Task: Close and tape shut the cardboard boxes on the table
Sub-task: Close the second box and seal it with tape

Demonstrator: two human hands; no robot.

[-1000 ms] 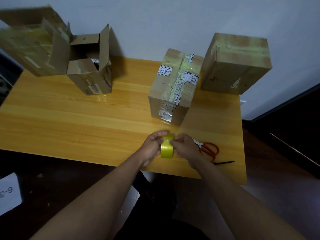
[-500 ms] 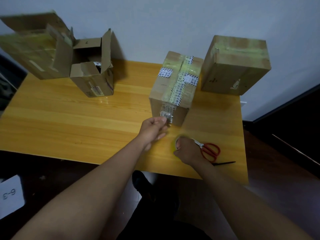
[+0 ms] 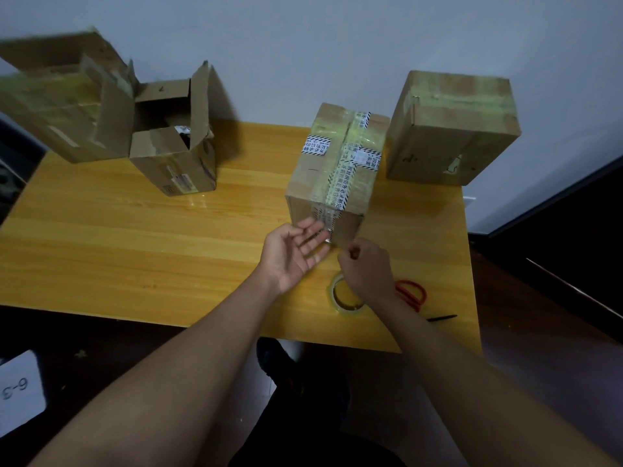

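A closed cardboard box (image 3: 337, 163) with tape along its top seam stands in the middle of the wooden table (image 3: 135, 237). My left hand (image 3: 296, 254) is open, palm up, its fingertips touching the tape on the box's near face. My right hand (image 3: 365, 271) hovers by the box's lower front corner with its fingers curled; nothing shows in them. A yellow tape roll (image 3: 344, 298) lies flat on the table, partly under my right hand. At the back left a small box (image 3: 175, 153) stands with its flaps open. A closed taped box (image 3: 451, 129) stands at the back right.
A large box (image 3: 57, 102) with a raised flap sits at the far left against the small open one. Red scissors (image 3: 411, 293) lie right of the tape roll near the front edge. A white card (image 3: 20, 392) marked 6-3 lies on the dark floor.
Both hands held the tape roll a second ago. My right hand set it on the table and rose toward the box. My left hand reached the box's near face and opened.
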